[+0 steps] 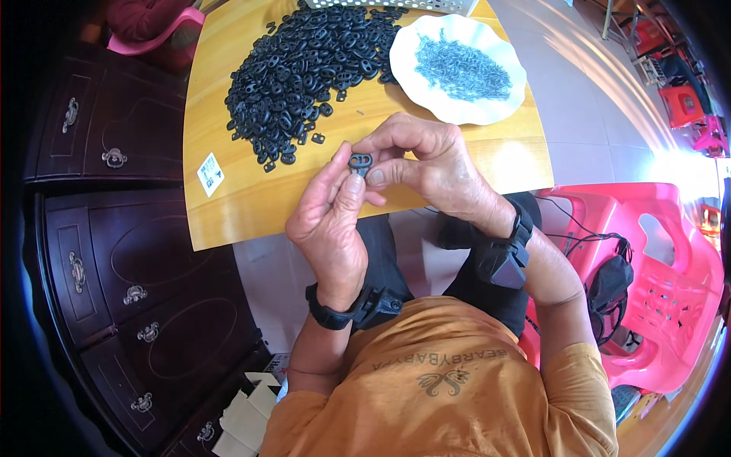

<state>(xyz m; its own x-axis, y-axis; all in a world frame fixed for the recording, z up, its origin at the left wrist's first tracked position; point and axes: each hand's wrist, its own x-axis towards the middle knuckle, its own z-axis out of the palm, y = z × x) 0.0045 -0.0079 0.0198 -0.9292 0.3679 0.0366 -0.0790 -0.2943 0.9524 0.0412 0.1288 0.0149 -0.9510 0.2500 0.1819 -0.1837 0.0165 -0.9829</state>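
- The left hand (pixel 329 221) pinches a small black clip (pixel 360 161) between thumb and fingertips — its grip is closed on the clip's lower left side.
- The right hand (pixel 426 167) meets it from the right, thumb and forefinger closed on the same clip, so both hands hold one part between them.
- The clip sits in the air just above the near edge of the table (pixel 228 206), in front of the person's chest, clear of the wood.
- A large pile (pixel 304 68) of like black parts lies further up the table; a white plate (pixel 502 91) heaped with thin grey wire pieces (pixel 461 68) stands to its right, just beside the pile.
- Whether a wire piece is already in the fingers cannot be told; the fingertips hide it.
- To do this fitting well, it seems best to keep the clip's two holes turned up toward the eye, steady it with the left hand, and let the right do the fine work.
- Pinch lightly — a hard squeeze could flick so small a part away to the floor.
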